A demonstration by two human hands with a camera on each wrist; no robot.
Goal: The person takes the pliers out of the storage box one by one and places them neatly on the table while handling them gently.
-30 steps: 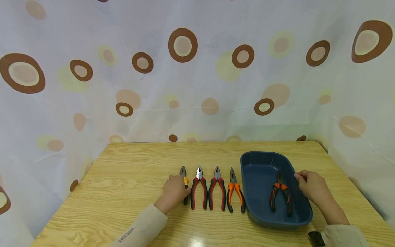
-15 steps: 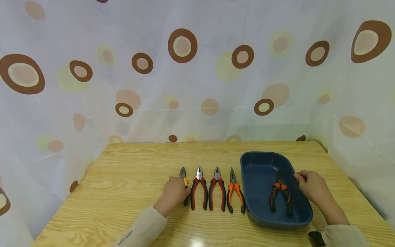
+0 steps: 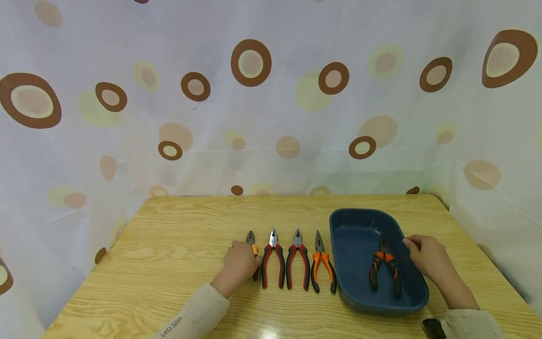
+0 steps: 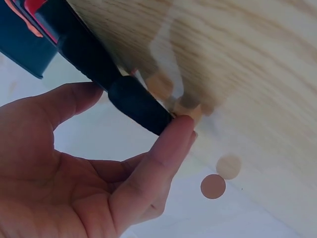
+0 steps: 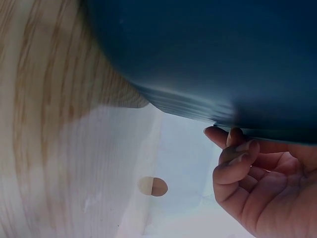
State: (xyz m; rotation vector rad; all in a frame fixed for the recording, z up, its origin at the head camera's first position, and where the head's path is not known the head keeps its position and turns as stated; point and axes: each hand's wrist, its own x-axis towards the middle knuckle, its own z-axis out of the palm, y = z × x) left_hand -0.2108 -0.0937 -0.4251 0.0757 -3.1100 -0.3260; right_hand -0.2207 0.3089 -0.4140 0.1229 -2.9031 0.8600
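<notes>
My left hand (image 3: 240, 260) is over the leftmost pliers (image 3: 251, 237), which have a dark head and yellow-and-black handles. The left wrist view shows the thumb and fingertips of that hand (image 4: 94, 181) pinching the sides of the black handles (image 4: 136, 104). My right hand (image 3: 428, 256) pinches the right rim of a dark blue plastic bin (image 3: 353, 254); its fingers (image 5: 235, 171) are curled at the bin's edge in the right wrist view. Inside the bin lie orange-and-black pliers (image 3: 396, 284), jaws pointing away from me.
To the right of my left hand lie two red-and-black pliers, one (image 3: 274, 239) beside the other (image 3: 298, 239). Orange-handled needle-nose pliers (image 3: 319, 244) lie close to the bin's left wall. A patterned curtain (image 3: 288, 117) hangs behind the wooden table (image 3: 178, 230).
The left hand and the leftmost pliers have shifted very slightly at most. The right hand stays on the bin's rim, and the other pliers have not moved.
</notes>
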